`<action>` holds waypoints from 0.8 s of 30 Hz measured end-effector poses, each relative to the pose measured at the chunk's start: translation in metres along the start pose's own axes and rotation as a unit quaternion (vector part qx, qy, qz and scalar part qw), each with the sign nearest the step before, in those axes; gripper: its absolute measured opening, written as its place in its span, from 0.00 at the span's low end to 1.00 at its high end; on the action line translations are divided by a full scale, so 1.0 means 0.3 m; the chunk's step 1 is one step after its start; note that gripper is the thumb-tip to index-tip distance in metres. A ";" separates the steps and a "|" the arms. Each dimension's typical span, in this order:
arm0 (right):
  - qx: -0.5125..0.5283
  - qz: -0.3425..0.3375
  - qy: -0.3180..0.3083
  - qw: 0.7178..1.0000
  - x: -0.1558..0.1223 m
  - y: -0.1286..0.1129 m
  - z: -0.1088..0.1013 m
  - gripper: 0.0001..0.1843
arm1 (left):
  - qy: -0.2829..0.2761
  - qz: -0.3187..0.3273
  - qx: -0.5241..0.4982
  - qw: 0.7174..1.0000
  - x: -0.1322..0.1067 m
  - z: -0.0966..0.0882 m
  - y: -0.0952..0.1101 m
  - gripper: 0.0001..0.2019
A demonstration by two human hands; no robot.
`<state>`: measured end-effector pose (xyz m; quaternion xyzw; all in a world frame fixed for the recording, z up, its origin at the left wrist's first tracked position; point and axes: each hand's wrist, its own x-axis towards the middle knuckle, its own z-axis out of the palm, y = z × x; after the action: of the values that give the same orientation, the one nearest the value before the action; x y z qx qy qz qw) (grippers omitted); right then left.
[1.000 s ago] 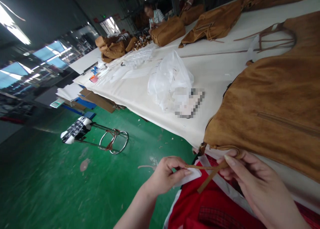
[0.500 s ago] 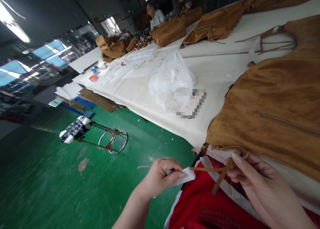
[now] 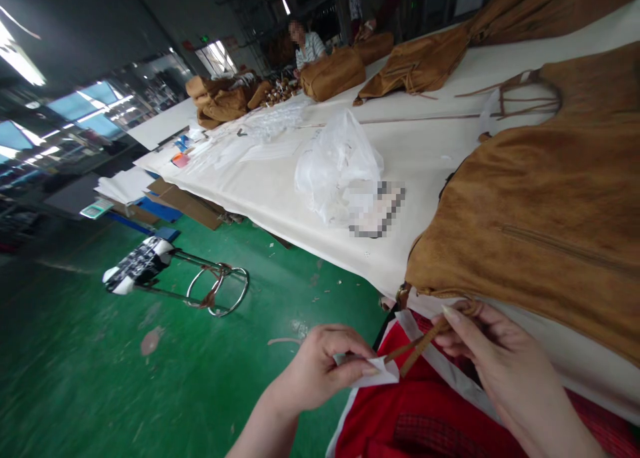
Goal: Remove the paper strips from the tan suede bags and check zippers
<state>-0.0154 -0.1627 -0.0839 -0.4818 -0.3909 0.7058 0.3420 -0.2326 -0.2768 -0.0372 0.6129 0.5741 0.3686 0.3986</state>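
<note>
My left hand (image 3: 334, 363) is closed, thumb against fingers, on a small piece of white paper (image 3: 381, 373). One end of a thin brown cord (image 3: 419, 350) meets the paper, while a second end hangs close by it. My right hand (image 3: 480, 348) pinches this cord higher up, beside the lower edge of a large brown suede-like bag (image 3: 525, 205) with a zip. The bag lies on the table and the cord seems to come from its edge. Under both hands is red cloth (image 3: 395, 411) with a pale strip.
On the white-covered table (image 3: 250, 191) lie a clear plastic bag (image 3: 337, 165), a blurred-out flat item (image 3: 377, 211) and more brown bags (image 3: 333, 75). A stool (image 3: 145, 265) lies tipped on the green floor. At the far side sits a person (image 3: 307, 45).
My two hands have come closer together, the right moving left. The cord's loose end now lies near the white paper. The whole view has shifted slightly.
</note>
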 end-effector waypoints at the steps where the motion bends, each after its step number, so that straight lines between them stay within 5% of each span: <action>1: -0.007 -0.007 0.003 1.000 -0.002 0.001 0.004 0.18 | 0.000 -0.004 0.007 1.000 -0.002 0.003 -0.001 0.06; 15: -0.043 -0.045 -0.012 0.998 -0.056 -0.001 0.039 0.20 | 0.071 -0.135 0.099 0.983 -0.029 0.037 -0.035 0.08; 24: -0.061 -0.034 -0.064 0.996 -0.053 0.038 0.057 0.18 | 0.067 -0.118 0.004 0.991 -0.015 0.050 -0.078 0.12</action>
<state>-0.0279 -0.1853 -0.0834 -0.4422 -0.4704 0.6979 0.3101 -0.2287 -0.2818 -0.0647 0.5161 0.6693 0.3571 0.3978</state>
